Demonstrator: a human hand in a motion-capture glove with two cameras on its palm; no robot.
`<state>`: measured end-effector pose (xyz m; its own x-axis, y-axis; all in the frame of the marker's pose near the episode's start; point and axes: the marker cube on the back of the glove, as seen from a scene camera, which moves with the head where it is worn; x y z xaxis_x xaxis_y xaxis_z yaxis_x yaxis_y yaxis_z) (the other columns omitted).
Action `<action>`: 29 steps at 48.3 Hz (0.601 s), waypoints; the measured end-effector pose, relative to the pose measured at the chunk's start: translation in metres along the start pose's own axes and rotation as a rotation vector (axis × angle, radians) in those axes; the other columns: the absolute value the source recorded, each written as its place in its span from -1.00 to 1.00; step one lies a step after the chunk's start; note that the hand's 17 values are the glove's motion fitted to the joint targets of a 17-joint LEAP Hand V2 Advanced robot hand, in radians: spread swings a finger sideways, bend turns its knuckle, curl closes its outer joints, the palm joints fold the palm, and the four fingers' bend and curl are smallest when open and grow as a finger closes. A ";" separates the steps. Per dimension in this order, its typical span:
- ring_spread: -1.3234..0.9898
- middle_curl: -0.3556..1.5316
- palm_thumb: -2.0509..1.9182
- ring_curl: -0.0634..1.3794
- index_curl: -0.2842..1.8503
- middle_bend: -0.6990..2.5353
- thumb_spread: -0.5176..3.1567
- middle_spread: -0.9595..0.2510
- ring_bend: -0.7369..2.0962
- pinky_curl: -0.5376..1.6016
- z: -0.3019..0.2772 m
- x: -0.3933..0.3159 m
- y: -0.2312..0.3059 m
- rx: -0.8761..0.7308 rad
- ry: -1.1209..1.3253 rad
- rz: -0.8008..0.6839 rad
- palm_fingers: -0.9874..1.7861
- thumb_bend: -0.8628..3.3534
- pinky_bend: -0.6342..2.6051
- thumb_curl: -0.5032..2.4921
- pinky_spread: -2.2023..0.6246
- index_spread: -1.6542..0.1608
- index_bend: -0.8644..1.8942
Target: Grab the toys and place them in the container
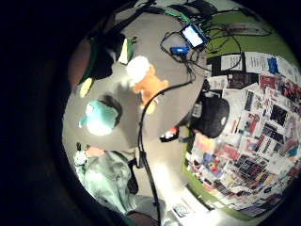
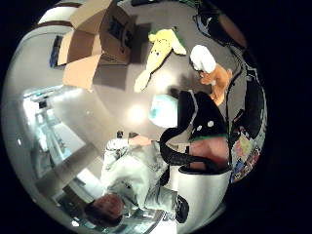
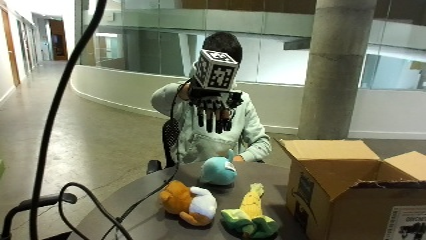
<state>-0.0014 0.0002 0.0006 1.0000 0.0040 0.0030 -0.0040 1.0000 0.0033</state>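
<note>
Black-gloved grip (image 3: 213, 107) raised, fingers spread, empty; reach step pending. Must drop to teal toy (image 3: 218, 171) directly below, then box (image 3: 346, 192).

My gloved right hand (image 3: 214, 106) is raised in front of my chest and face, well above the bench (image 3: 143, 220), with the forearm angled up from the elbow at my side. Its fingers (image 3: 210, 119) hang straight down, a little spread, and they hold nothing. My bare left hand (image 3: 237, 158) rests low at the far edge of the bench, with that arm bent and the elbow out to the right of the scene; I cannot tell how its fingers lie.
</note>
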 end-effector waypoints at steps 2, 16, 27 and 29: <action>0.06 -0.59 0.14 -0.80 -0.71 -0.45 -0.43 0.53 -0.15 -0.39 0.001 -0.001 -0.001 0.005 -0.003 0.000 0.13 -0.50 -0.29 -0.64 0.51 0.69 -0.27; -0.04 -0.49 0.16 -0.63 -0.63 -0.43 -0.01 0.47 -0.03 -0.27 0.009 -0.011 -0.016 0.107 -0.030 -0.060 0.06 -0.45 -0.22 -0.57 0.47 0.57 -0.26; -0.06 -0.42 0.14 -0.61 -0.60 -0.42 0.10 0.46 -0.01 -0.23 0.012 0.000 -0.029 0.303 -0.069 -0.087 -0.03 -0.44 -0.18 -0.53 0.46 0.55 -0.28; -0.06 -0.41 0.13 -0.60 -0.60 -0.42 0.10 0.46 -0.03 -0.21 0.013 0.007 -0.031 0.343 -0.074 -0.089 -0.11 -0.45 -0.15 -0.53 0.47 0.54 -0.30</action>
<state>0.0057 -0.0306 0.0134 0.9936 -0.0958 0.0602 0.0696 0.9370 0.3423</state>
